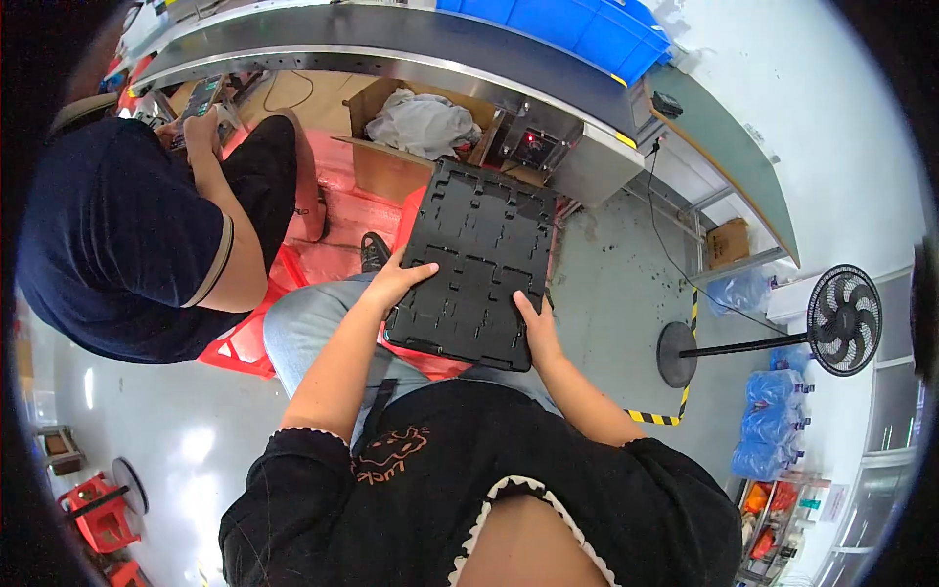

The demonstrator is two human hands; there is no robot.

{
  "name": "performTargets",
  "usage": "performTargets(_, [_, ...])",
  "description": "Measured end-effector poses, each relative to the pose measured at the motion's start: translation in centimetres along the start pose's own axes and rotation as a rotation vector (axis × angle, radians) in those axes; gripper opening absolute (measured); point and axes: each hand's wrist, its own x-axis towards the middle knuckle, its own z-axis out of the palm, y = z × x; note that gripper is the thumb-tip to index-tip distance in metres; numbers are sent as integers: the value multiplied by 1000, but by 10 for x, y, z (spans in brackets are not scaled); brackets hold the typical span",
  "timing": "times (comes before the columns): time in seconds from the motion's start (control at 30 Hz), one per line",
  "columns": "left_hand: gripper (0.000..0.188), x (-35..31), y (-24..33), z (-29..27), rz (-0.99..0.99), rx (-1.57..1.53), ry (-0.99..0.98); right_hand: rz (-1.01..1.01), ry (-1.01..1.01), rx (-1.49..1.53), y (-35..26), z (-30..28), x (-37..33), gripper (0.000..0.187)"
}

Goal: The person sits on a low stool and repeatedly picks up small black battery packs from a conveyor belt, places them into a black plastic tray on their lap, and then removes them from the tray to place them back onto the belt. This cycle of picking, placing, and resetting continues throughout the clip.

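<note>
A flat black moulded plastic tray [471, 259], patterned with raised ridges and recesses, lies tilted above my lap. My left hand [399, 282] grips its left edge, with the thumb on the top face and the fingers hidden beneath. On the lower right edge, my right hand [537, 328] holds the tray the same way, its thumb resting on top. Something red shows under the tray's left and lower edges. Whether anything sits in the recesses is too small to tell.
A conveyor [391, 37] runs across the front, bearing a blue crate [577, 34]. Below stands a cardboard box [386, 168] with plastic bags [423, 122]. At my left sits a co-worker [137, 225] holding a small device. A black fan [843, 320] and water bottles [768, 426] stand right.
</note>
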Motion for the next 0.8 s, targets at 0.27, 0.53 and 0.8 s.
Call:
performTargets(0.27, [59,-1,3,0,-79,-125,-62,86,-90,188,-21,3,-9,65])
performTargets(0.53, [60,-32,-25,9,-7,-190,45,92,-111,72,-29,-8,-19,55])
performTargets(0.8, [56,-47,-20,22,59,-141,151,135,-95,-45,-39,-10,-23,49])
